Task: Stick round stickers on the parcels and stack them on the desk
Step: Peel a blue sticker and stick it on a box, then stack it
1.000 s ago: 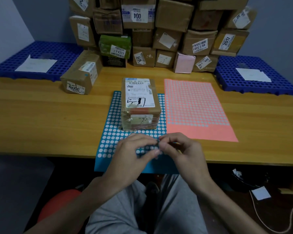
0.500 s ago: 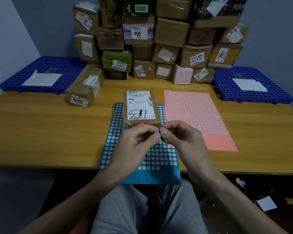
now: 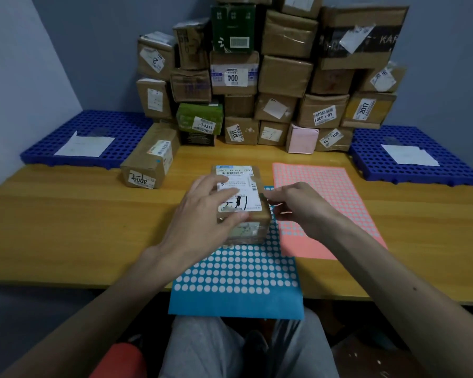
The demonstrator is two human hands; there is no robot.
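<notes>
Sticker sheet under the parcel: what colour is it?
The sheet is blue with white dots, seen in the head view.

I count two hands in view: the left hand and the right hand. One counter carries two sticker sheets, a blue sheet and a pink sheet. Two parcels sit loose, the front parcel and the side parcel. The stack behind holds at least twenty boxes, though its top is cut off. There are two blue grids, the left grid and the right grid.
</notes>
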